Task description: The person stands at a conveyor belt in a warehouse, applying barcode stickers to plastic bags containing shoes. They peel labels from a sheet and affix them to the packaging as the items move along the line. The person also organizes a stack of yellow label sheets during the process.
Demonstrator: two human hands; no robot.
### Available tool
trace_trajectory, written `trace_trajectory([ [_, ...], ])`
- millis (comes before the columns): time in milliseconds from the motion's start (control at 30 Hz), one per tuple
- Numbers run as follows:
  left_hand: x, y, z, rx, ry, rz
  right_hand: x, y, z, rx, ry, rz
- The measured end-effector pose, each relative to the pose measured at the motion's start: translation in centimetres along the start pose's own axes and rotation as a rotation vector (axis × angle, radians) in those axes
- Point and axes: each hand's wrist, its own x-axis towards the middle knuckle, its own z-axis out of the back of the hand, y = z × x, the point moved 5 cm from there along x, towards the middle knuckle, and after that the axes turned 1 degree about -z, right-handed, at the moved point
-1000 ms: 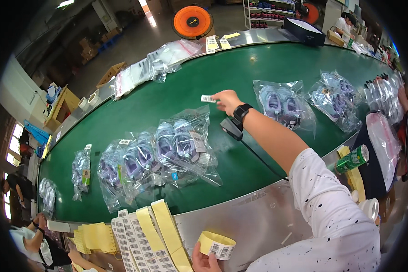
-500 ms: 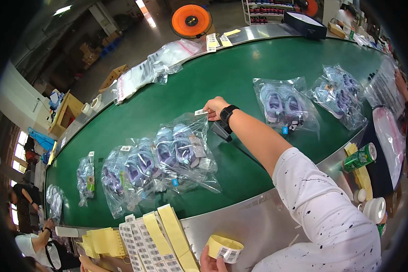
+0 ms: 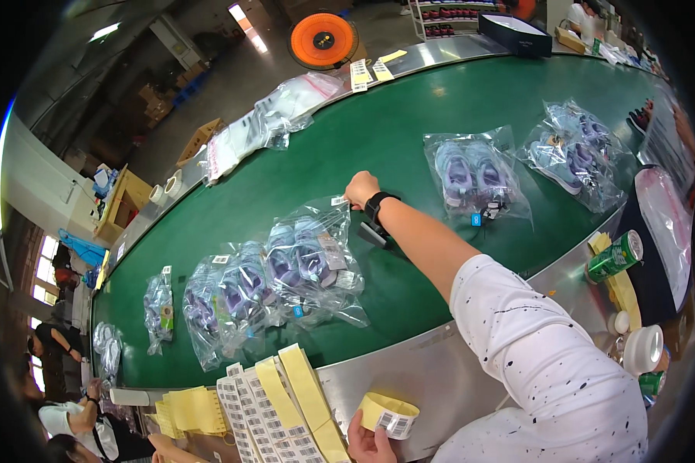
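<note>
Over green belt | right hand (image 3: pixel 361 188) outstretched, pinching white label (image 3: pixel 338 201) | left hand (image 3: pixel 371 445) gripping label roll (image 3: pixel 388 414)

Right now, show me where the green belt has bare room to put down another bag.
Free: the belt between the far white bags and the right hand; also the strip below the forearm beside the steel edge. Crowded: the overlapping shoe bags at left.

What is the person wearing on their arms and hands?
The right hand is bare, with a black watch strapped round the wrist. The upper arm is covered by a short white sleeve flecked with small dark specks; the forearm is uncovered. The left hand is bare too, with no glove or ring to be seen.
</note>
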Motion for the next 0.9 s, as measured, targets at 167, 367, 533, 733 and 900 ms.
trace_trajectory([
  [167, -0.2, -0.8, -1.0, 0.025, 0.004, -0.069, -0.3, 2.8, 5.6, 0.031, 0.206, 0.182],
  [367, -0.7, 0.8, -0.1, -0.175, -0.050, -0.203, -3.0, 1.2, 23.4, -0.787, 0.208, 0.635],
  [533, -0.1, 1.7, 0.2, -0.116, -0.035, -0.214, -4.0, -12.3, 30.2, -0.072, 0.202, 0.343],
  [733, 0.0, 2.7, 0.6, -0.159, -0.167, -0.172, -10.6, -6.6, 18.2, -0.126, 0.188, 0.545],
  [900, 0.4, -0.2, 0.3, -0.479, -0.214, -0.146, -22.2, 1.6, 11.3, -0.300, 0.225, 0.948],
])
